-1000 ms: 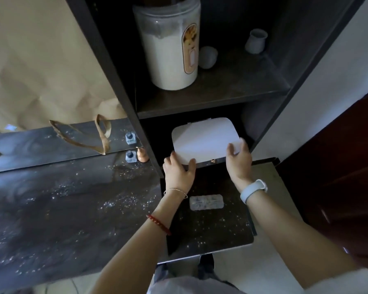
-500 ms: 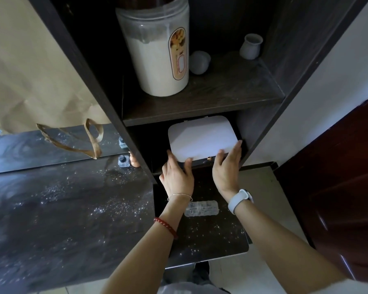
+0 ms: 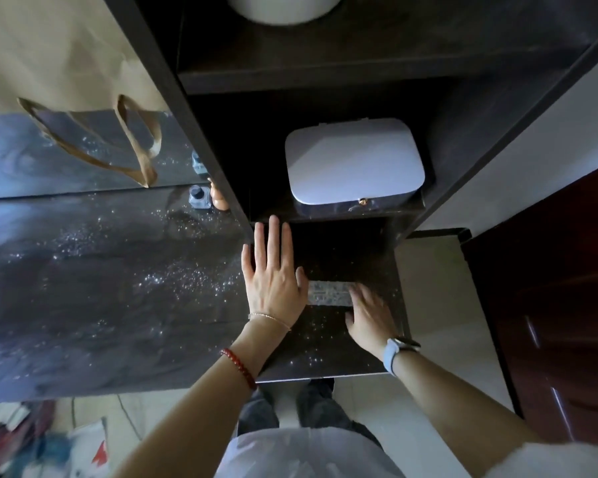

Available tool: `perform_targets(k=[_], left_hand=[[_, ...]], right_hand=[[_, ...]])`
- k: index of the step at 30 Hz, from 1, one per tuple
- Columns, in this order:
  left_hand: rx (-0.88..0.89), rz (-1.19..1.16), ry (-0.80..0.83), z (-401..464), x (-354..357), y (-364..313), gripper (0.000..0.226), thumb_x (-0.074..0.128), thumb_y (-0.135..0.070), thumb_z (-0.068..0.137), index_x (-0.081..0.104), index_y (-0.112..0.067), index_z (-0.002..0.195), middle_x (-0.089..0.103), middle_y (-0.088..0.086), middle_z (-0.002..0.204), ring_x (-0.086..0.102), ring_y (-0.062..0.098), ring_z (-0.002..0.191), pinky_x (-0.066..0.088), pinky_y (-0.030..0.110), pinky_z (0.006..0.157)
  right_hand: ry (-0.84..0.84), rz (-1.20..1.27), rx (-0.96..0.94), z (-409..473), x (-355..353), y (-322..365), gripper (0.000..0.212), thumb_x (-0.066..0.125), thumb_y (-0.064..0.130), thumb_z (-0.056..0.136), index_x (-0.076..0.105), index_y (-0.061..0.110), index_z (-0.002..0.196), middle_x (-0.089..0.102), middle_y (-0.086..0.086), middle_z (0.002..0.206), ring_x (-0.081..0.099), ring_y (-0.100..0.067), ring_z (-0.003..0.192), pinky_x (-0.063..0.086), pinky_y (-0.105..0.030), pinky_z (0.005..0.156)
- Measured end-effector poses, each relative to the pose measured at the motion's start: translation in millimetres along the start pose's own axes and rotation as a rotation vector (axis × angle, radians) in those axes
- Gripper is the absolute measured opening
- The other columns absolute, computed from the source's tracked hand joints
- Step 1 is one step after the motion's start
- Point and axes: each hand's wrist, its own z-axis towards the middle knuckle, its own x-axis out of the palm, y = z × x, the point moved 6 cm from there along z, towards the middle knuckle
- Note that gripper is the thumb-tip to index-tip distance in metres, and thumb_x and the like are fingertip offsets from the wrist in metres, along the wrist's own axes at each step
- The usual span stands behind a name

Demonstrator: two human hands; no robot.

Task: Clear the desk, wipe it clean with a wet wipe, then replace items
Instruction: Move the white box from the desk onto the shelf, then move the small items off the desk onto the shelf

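Resting apart on the dark tabletop (image 3: 325, 339), the left hand (image 3: 273, 284) lies flat, grip released; the right hand (image 3: 370, 315), also empty, touches a label (image 3: 328, 293). The white box (image 3: 354, 160) sits inside the shelf (image 3: 325, 72) compartment.

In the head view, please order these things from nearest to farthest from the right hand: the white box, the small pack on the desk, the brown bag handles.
From the right hand:
1. Small pack: on the desk, touching the fingertips.
2. White box: beyond the hand, in the lower shelf compartment.
3. Brown bag handles: far to the left, on the desk's back part.
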Motion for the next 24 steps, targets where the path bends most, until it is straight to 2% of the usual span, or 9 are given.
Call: perform_targets(k=[3, 5, 8, 10, 16, 21, 24], left_hand=[[-0.011, 0.003, -0.001, -1, 0, 4, 0.082, 0.055, -0.028, 0.077, 0.009, -0.011, 0.144, 0.018, 0.01, 0.153, 0.009, 0.026, 0.141, 0.01, 0.047, 0.109], [-0.012, -0.01, 0.004, -1, -1, 2, 0.085, 0.056, -0.026, 0.077, 0.006, -0.011, 0.144, 0.016, 0.009, 0.153, 0.005, 0.024, 0.14, 0.008, 0.046, 0.11], [-0.016, -0.041, -0.009, 0, -2, 0, 0.085, 0.058, -0.022, 0.076, 0.009, -0.01, 0.144, 0.016, 0.01, 0.153, 0.005, 0.026, 0.139, 0.01, 0.047, 0.109], [-0.01, -0.05, -0.013, -1, -3, 0, 0.085, 0.059, -0.02, 0.075, 0.01, -0.01, 0.143, 0.017, 0.011, 0.152, 0.003, 0.026, 0.137, 0.01, 0.049, 0.109], [0.005, -0.04, -0.004, -1, -5, 0, 0.087, 0.061, -0.02, 0.074, 0.009, -0.012, 0.144, 0.016, 0.01, 0.153, 0.001, 0.027, 0.137, 0.008, 0.05, 0.109], [0.027, 0.009, 0.002, -1, -10, 1, 0.085, 0.065, -0.023, 0.072, 0.019, -0.012, 0.143, 0.025, 0.011, 0.15, 0.008, 0.027, 0.137, 0.01, 0.054, 0.107], [0.041, 0.002, 0.023, -1, -14, 1, 0.083, 0.063, -0.021, 0.074, 0.017, -0.011, 0.143, 0.024, 0.01, 0.151, 0.007, 0.024, 0.138, 0.011, 0.05, 0.109]], right_hand=[[0.145, -0.177, -0.016, 19, 22, -6, 0.069, 0.052, 0.017, 0.088, 0.014, 0.008, 0.144, 0.012, -0.009, 0.154, 0.012, -0.025, 0.141, 0.022, -0.046, 0.111], [0.187, -0.256, -0.014, 29, 28, -5, 0.069, 0.049, 0.017, 0.09, 0.008, 0.01, 0.145, 0.011, -0.008, 0.154, 0.011, -0.025, 0.141, 0.02, -0.047, 0.111], [0.164, -0.363, -0.012, 35, 33, -2, 0.066, 0.047, 0.011, 0.088, 0.013, 0.005, 0.143, 0.03, -0.015, 0.141, 0.029, -0.031, 0.129, 0.032, -0.045, 0.1], [0.143, -0.409, -0.017, 34, 37, 0, 0.061, 0.044, 0.008, 0.088, 0.016, 0.002, 0.141, 0.035, -0.016, 0.134, 0.035, -0.032, 0.121, 0.035, -0.042, 0.094], [0.16, -0.431, -0.044, 30, 32, -2, 0.046, 0.043, 0.009, 0.088, 0.032, 0.001, 0.132, 0.041, -0.014, 0.126, 0.04, -0.031, 0.116, 0.038, -0.041, 0.09], [0.257, -0.362, 0.035, 15, 28, -9, 0.052, 0.059, 0.024, 0.083, 0.039, 0.003, 0.127, 0.038, -0.014, 0.126, 0.039, -0.03, 0.116, 0.041, -0.036, 0.092], [0.181, -0.197, 0.075, 3, 11, -7, 0.054, 0.06, 0.029, 0.081, 0.041, 0.002, 0.125, 0.038, -0.014, 0.124, 0.04, -0.029, 0.115, 0.044, -0.034, 0.091]])
